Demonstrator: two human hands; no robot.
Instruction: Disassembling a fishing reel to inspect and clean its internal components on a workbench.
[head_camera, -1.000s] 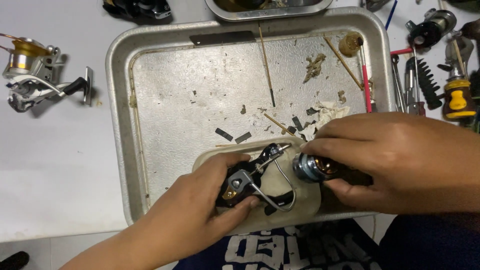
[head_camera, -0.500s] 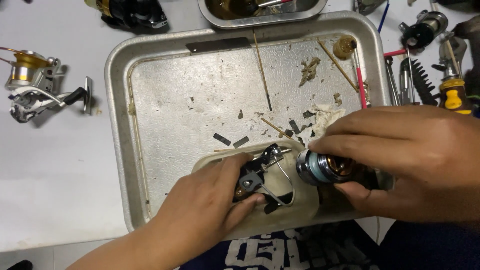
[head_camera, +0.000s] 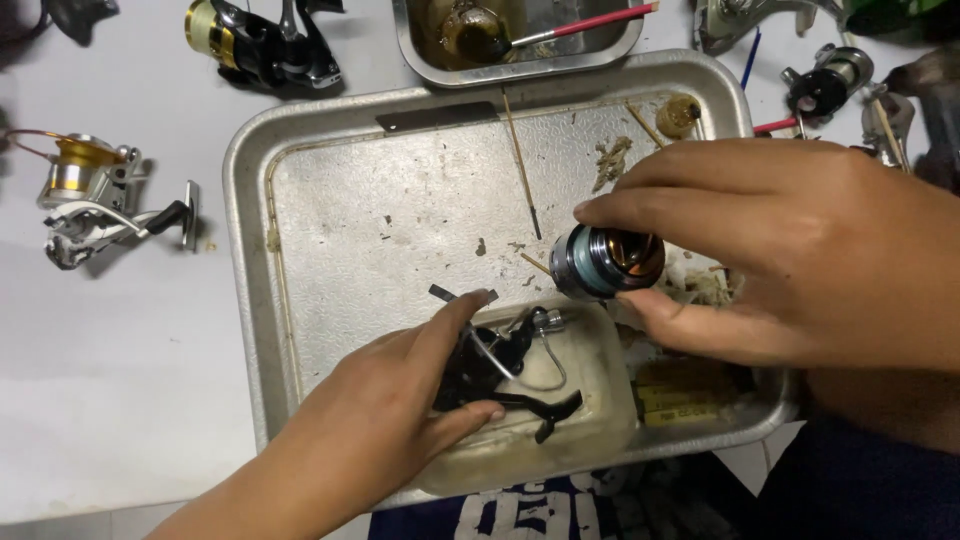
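Since the right hand (head_camera: 800, 250) only pinches the round dark line spool (head_camera: 607, 262) by its rim above the greasy metal tray (head_camera: 300, 150) while the left hand (head_camera: 390, 420) clamps the black reel body (head_camera: 490, 370), slick fingers could probably drop it.

This looks like a fishing-reel repair bench in a small workshop. Several spinning reels, one silver and gold (head_camera: 95, 195) and one black (head_camera: 262, 42), lie on a white tabletop (head_camera: 110, 400) around a grimy metal tray (head_camera: 400, 200), a small tub of dirty fluid with a brush (head_camera: 520, 35), and loose reel parts (head_camera: 830, 85).
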